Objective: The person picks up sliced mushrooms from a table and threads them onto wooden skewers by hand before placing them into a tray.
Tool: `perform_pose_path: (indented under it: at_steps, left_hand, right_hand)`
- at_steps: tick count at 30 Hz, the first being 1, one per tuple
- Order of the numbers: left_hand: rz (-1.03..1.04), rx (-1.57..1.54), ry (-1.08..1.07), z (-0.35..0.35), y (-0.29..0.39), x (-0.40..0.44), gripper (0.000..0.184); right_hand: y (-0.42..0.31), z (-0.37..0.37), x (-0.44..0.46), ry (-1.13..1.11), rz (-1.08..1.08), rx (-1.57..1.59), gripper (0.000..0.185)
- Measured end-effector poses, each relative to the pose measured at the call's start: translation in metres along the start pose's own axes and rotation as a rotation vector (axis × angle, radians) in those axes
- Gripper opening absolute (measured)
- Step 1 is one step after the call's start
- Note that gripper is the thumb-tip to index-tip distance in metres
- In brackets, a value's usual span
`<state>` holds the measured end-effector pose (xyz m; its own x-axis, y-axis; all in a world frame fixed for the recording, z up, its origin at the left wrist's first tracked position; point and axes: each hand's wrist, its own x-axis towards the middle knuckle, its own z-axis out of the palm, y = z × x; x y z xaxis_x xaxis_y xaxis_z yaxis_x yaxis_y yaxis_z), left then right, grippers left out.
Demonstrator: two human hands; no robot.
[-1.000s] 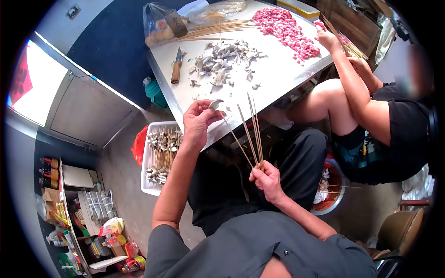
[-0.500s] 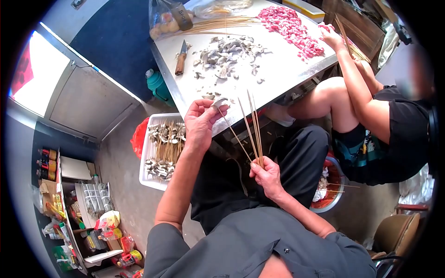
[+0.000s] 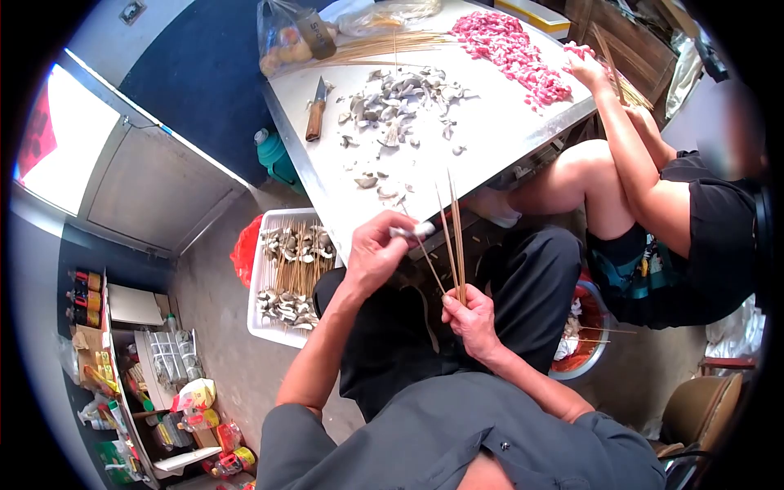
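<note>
Between the fingers of my left hand is a mushroom piece, slightly blurred, at the upper part of a slanting skewer. My right hand is closed round the lower ends of several bamboo skewers, the slanting one among them. The skewers fan upward in front of the table's near edge. Grey mushroom pieces lie heaped on the white table, with a few loose ones nearer to me. Left of my left forearm, a white tray holds skewers threaded with mushrooms.
A knife, loose skewers, a bag and pink meat pieces are on the table. At the right sits another person holding skewers. A teal flask stands left; a tub is right of my knees.
My left hand has moved down and to the right with the mushroom piece, closer to my right hand. My right hand has barely moved.
</note>
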<state>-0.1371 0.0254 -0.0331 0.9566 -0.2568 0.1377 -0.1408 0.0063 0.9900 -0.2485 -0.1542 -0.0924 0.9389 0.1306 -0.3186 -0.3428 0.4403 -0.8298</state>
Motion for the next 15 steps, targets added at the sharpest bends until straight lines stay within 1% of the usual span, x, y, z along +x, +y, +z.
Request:
perform_pose_path:
  at_steps: [1, 2, 3, 5, 7, 9, 10, 12, 13, 15]
  left_hand:
    - [-0.028, 0.061, -0.089, 0.000, 0.002, 0.001, 0.024]
    - [-0.062, 0.109, -0.096, -0.002, 0.006, 0.005, 0.023]
    - [-0.037, 0.286, -0.041, -0.006, 0.011, 0.013, 0.018]
    - [0.070, 0.456, 0.174, -0.020, 0.009, 0.048, 0.013]
    - [0.211, 0.627, 0.376, -0.028, 0.018, 0.090, 0.016]
    - [0.356, 0.924, 0.400, -0.040, 0.011, 0.132, 0.019]
    - [0.361, 0.921, 0.395, -0.044, 0.003, 0.149, 0.019]
    - [0.377, 1.179, 0.306, -0.048, -0.009, 0.172, 0.021]
    - [0.383, 1.174, 0.299, -0.047, -0.010, 0.176, 0.021]
    - [0.286, 1.259, 0.198, -0.044, -0.012, 0.181, 0.021]
  right_hand:
    - [-0.001, 0.000, 0.002, 0.012, -0.001, 0.025, 0.008]
    - [-0.002, -0.001, 0.005, 0.011, -0.005, 0.027, 0.008]
    - [-0.004, -0.002, 0.007, 0.020, -0.015, 0.033, 0.008]
    - [-0.005, -0.004, 0.010, 0.029, -0.023, 0.039, 0.008]
    - [-0.005, -0.005, 0.014, 0.035, -0.018, 0.061, 0.009]
    - [-0.008, -0.003, 0.014, 0.039, -0.018, 0.047, 0.008]
    - [-0.008, -0.003, 0.013, 0.043, -0.012, 0.030, 0.008]
    - [-0.007, -0.005, 0.011, 0.051, -0.013, 0.032, 0.008]
    - [-0.007, -0.006, 0.010, 0.052, -0.007, 0.034, 0.007]
    - [-0.008, -0.011, 0.008, 0.066, -0.011, 0.045, 0.007]
